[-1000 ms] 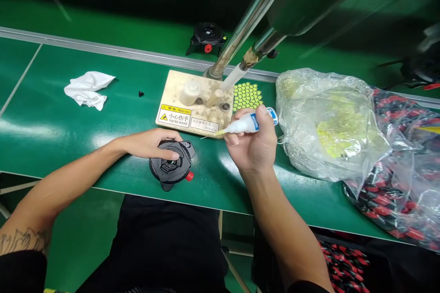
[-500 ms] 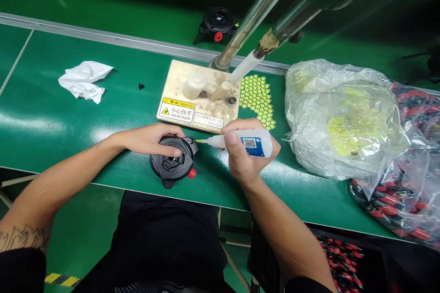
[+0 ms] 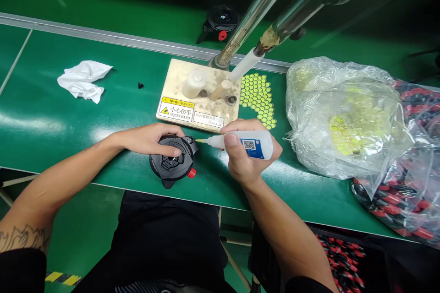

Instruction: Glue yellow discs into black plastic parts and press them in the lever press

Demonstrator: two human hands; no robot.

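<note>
Near the table's front edge lies a round black part (image 3: 168, 165) with a red knob (image 3: 191, 173) at its lower right. My left hand (image 3: 156, 141) grips it from the upper left, thumb across its top and fingers behind its rim. My right hand (image 3: 240, 155) is closed round a white squeeze bottle (image 3: 256, 143) with a blue label, held nearly level. The bottle's thin yellowish tip points left, at the small hole in the black part's upper right tab. Whether the tip touches it I cannot tell.
Behind my hands stands a press base (image 3: 202, 96) with a warning label and slanted metal rods. Yellow-green discs (image 3: 257, 96) lie beside it. Plastic bags (image 3: 340, 119) fill the right side. A white cloth (image 3: 84, 80) and a small black piece (image 3: 140, 85) lie at left.
</note>
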